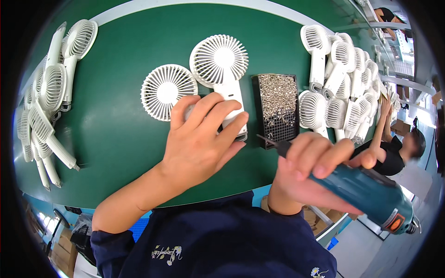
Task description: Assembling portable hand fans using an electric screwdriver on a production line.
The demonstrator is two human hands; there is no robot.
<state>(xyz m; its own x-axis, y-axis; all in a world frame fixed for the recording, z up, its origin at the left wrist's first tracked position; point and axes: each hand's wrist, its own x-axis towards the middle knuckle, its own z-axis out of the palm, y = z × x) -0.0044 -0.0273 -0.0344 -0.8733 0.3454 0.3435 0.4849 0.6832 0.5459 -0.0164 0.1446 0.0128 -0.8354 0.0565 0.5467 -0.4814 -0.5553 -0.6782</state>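
Note:
Two white handheld fans lie face up in the middle of the green table. My left hand [197, 139] reaches over both, its fingers curled down on the handles. The right fan [225, 58] shows most of its handle; the left fan [168, 90] has its handle mostly hidden beneath my hand. My right hand [310, 171] is wrapped round a teal electric screwdriver [366, 192]. Its thin bit points up and left, just below a black tray [257, 102] of small metal screws. The bit touches neither fan.
A heap of white handheld fans [343, 65] covers the right side of the green table [116, 153]. Another pile of fans [53, 88] lies at the left edge. Beyond the right side a co-worker [394, 153] reaches toward the fans; another person [389, 16] is farther back.

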